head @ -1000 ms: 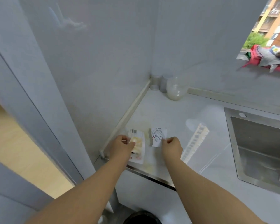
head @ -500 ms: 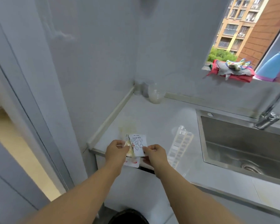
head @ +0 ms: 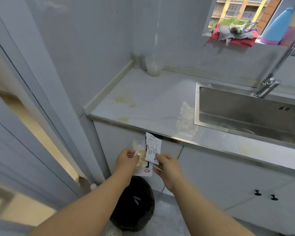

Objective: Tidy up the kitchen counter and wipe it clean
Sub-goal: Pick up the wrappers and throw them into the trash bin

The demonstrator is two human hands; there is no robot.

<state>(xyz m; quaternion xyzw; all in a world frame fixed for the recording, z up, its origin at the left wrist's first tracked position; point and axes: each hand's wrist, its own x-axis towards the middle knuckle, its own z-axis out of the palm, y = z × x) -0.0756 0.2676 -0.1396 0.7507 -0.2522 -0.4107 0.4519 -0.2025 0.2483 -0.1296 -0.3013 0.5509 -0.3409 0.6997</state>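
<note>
My left hand [head: 127, 159] pinches a clear food wrapper [head: 140, 160] with yellowish contents and a red mark at its lower end. My right hand [head: 167, 165] pinches a white printed wrapper [head: 152, 147], held upright. Both wrappers are off the counter, in front of the cabinet and above a bin with a black bag [head: 134, 203] on the floor. The pale counter [head: 152, 99] carries yellowish stains [head: 126, 100] near its left end.
A clear plastic tray [head: 186, 116] lies on the counter beside the steel sink [head: 249, 113] with its tap [head: 271, 80]. A plastic cup [head: 154, 68] stands in the back corner. Cloths [head: 232, 35] and a blue bottle [head: 278, 25] sit on the window sill. A door frame is at left.
Both hands have lifted the two wrappers off the counter's front left and brought them down over the bin. The view has pulled back and dropped lower.
</note>
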